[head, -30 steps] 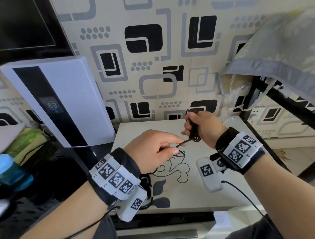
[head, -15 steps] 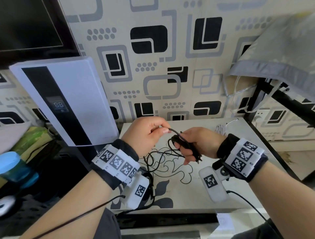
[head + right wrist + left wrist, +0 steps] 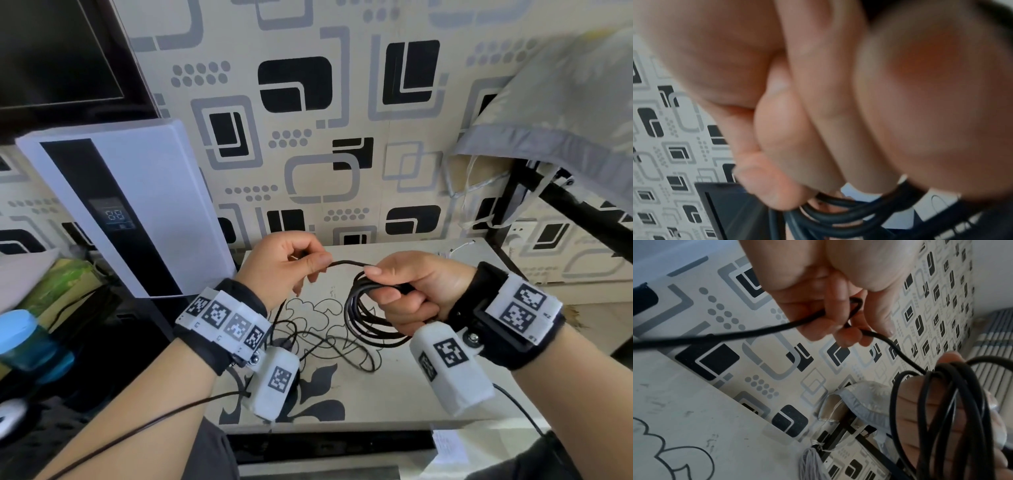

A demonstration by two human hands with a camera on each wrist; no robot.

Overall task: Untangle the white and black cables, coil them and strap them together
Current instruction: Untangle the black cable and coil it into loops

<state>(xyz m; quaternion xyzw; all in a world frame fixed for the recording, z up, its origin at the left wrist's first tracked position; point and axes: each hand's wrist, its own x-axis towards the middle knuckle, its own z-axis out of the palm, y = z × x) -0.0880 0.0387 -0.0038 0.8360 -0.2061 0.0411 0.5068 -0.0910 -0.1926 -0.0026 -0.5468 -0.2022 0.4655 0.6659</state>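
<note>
My right hand (image 3: 407,291) grips a bundle of several loops of black cable (image 3: 363,318) above the small table (image 3: 394,394). The same coil (image 3: 953,410) fills the lower right of the left wrist view, and in the right wrist view its loops (image 3: 849,216) sit under my curled fingers. My left hand (image 3: 294,263) pinches a free stretch of the black cable (image 3: 851,311), which arcs across to the right hand. Loose cable (image 3: 335,346) trails onto the tabletop below. A bit of white cable (image 3: 460,246) lies at the table's far right corner.
A white appliance with a dark display panel (image 3: 126,209) leans against the wall to the left. A grey cloth (image 3: 561,113) hangs over a black frame on the right. A blue bottle (image 3: 24,342) and clutter sit at the far left.
My hands rose and came together. The right hand, earlier holding the cable end upright, now grips a larger coil, and the left hand has fed another stretch towards it.
</note>
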